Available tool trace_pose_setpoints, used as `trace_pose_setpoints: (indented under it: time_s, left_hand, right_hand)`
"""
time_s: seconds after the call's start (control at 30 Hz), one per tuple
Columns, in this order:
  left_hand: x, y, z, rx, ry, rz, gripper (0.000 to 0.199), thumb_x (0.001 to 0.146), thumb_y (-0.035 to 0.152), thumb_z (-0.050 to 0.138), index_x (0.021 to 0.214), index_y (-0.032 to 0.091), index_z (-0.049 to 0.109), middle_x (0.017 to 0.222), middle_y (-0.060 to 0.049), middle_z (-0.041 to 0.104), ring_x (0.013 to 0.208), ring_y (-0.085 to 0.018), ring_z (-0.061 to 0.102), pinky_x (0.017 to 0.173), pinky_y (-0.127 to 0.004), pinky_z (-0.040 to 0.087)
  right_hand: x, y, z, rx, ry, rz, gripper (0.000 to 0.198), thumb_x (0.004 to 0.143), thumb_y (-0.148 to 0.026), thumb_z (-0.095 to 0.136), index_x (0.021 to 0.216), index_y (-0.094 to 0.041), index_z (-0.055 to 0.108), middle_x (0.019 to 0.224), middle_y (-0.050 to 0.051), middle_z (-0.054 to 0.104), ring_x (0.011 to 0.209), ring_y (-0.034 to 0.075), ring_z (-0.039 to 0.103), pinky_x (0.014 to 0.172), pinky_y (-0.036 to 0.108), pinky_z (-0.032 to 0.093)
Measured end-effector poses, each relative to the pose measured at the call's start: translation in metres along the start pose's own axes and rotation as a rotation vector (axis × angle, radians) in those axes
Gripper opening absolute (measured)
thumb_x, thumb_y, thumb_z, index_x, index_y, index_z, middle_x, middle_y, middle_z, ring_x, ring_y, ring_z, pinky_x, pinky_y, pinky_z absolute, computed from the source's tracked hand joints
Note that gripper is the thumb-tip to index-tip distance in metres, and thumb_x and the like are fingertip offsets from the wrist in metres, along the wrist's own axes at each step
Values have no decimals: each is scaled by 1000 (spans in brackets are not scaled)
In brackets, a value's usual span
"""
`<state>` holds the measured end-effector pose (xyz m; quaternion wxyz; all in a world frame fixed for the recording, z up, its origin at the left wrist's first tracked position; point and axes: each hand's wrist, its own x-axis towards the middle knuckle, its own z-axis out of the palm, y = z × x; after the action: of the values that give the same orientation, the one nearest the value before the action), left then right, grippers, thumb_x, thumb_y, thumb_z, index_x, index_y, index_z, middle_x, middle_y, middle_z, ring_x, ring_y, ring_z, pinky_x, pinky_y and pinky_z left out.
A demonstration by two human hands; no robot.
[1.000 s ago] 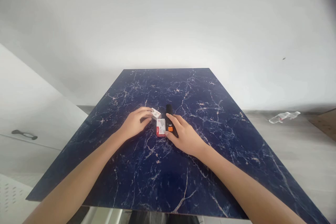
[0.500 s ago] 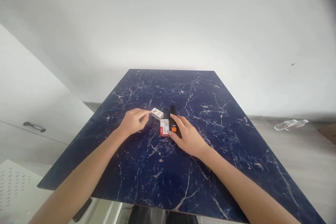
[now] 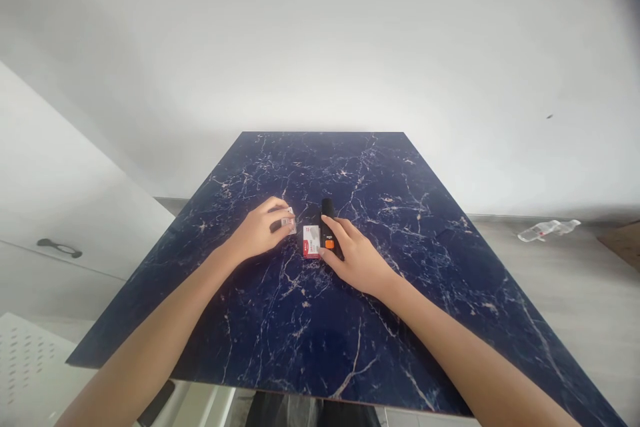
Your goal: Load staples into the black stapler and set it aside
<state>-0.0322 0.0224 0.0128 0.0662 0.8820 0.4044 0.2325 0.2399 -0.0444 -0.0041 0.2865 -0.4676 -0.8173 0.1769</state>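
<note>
- So the left hand [image 3: 260, 230] is pinching the white box [image 3: 287, 221], fingers lying over it and the thumb closing from the near side. Pretty narrow gap, basically just the box's width.
- That box is sitting at the fingertips, partly covered by them. Can't tell if it's touching the table or hanging a bit above it.
- Just right of that pinch, and a little nearer the person, the red box [image 3: 311, 237] is lying flat, red-and-white side facing up, apart from the left fingers.
- The right hand [image 3: 363, 261] is resting half spread over the black gadget [image 3: 327, 207], index finger lying along it. Can't tell if it's actually gripping or only pressing down.
- The gadget is lying right beside the red box, its orange button [image 3: 329, 244] showing between the right index finger and thumb. That thumb tip is touching or nearly touching the red box's edge.
- Under both hands, the blue table [image 3: 300, 327] is stretching out, white veins all over.
- Beyond the hands, a pale wall [image 3: 320, 40] is standing behind the far edge.
- Well right of the right hand, a clear bottle [image 3: 539, 231] is lying on the floor [image 3: 585, 293].
- Well left of the left hand, a dark handle [image 3: 46, 242] is showing on a white cabinet [image 3: 75, 167].
</note>
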Motion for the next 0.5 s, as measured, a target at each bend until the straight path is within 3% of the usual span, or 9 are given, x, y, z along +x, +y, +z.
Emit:
trace_pose_setpoints:
  time_s: [0.13, 0.3, 0.5]
  left_hand:
    - [-5, -4, -12, -33, -118, -79, 33, 92, 44, 64, 120, 28, 68, 135, -7, 57, 113, -27, 64, 95, -43, 56]
    - [-4, -3, -3, -46, 13, -113, 37, 93, 44, 65, 125, 27, 66, 128, -7, 60, 113, -25, 62, 98, -41, 53]
    - [1, -14, 19, 14, 13, -161, 36, 93, 43, 66, 125, 25, 67, 119, -7, 70, 113, -29, 61, 99, -48, 50]
  right_hand:
    - [0, 0, 1, -11, 2, 7, 66, 99, -36, 54, 158, -33, 26, 147, 12, 48, 129, 31, 55, 104, 51, 52]
    - [0, 0, 0, -22, -1, 0, 65, 99, -37, 54, 158, -30, 27, 148, 12, 48, 131, 31, 54, 106, 50, 51]
    - [0, 0, -1, -24, 7, -6, 65, 99, -36, 54, 158, -30, 28, 147, 12, 49, 130, 31, 54, 106, 51, 50]
